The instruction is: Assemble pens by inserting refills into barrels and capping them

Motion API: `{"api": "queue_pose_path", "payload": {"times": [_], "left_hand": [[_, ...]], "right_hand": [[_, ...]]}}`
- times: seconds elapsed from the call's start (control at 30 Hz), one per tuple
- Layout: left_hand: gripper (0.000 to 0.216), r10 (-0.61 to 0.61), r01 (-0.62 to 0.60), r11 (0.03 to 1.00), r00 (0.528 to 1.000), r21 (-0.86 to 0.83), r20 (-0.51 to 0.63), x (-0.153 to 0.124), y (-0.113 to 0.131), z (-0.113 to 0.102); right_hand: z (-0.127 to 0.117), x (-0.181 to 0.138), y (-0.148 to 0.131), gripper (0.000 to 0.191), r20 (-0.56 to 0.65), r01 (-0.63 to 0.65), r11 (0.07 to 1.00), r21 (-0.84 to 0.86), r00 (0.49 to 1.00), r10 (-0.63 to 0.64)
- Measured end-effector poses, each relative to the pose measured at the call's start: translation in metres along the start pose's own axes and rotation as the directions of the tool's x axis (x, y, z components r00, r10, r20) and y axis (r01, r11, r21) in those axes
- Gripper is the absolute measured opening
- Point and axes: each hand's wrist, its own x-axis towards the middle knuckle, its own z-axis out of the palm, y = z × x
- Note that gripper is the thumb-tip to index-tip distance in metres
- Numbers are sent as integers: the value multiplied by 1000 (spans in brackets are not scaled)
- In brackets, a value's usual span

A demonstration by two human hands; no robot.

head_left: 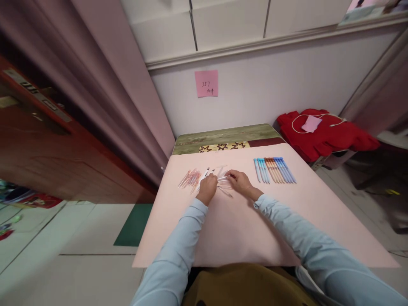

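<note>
My left hand (208, 187) is closed, its fingers pinching one end of a slim white pen part (222, 179). At the other end of that part, the fingertips of my right hand (239, 182) are pressed together on it. Both hands are just above the pink table sheet. Under and around them lie several thin, pale and clear pen pieces (226, 192), partly covered by my fingers. Left of my left hand sits a loose heap of thin reddish-brown pen pieces (190, 178). To the right, pens in light blue, brown and darker blue (274, 171) lie side by side in a row.
The pink sheet (245, 238) covers most of the table, whose patterned green end (223, 138) touches the wall. Beyond the right corner lies red cloth (328, 136) with a white cord on it. A pink note (206, 83) is on the wall. A curtain and wooden door stand left.
</note>
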Motion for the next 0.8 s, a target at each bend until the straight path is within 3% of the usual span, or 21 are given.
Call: {"api": "queue_pose_path", "payload": {"times": [0.23, 0.33, 0.57, 0.7, 0.8], "left_hand": [[30, 150, -150, 987, 989, 51, 6, -15, -11, -8], [28, 151, -152, 987, 988, 58, 18, -19, -23, -14], [31, -42, 43, 998, 999, 53, -21, -26, -49, -27], [30, -216, 216, 976, 976, -26, -9, -18, -38, -23], [30, -280, 280, 958, 960, -53, 6, -11, -24, -18]], "right_hand": [[-11, -4, 0, 18, 62, 16, 998, -54, 998, -13], [-17, -3, -2, 18, 90, 26, 995, -94, 996, -18], [-19, 0, -5, 19, 125, 36, 983, -179, 992, -14], [-17, -3, -13, 20, 102, 47, 975, -219, 994, -25], [-15, -9, -25, 20, 87, 66, 963, -263, 995, -45]]}}
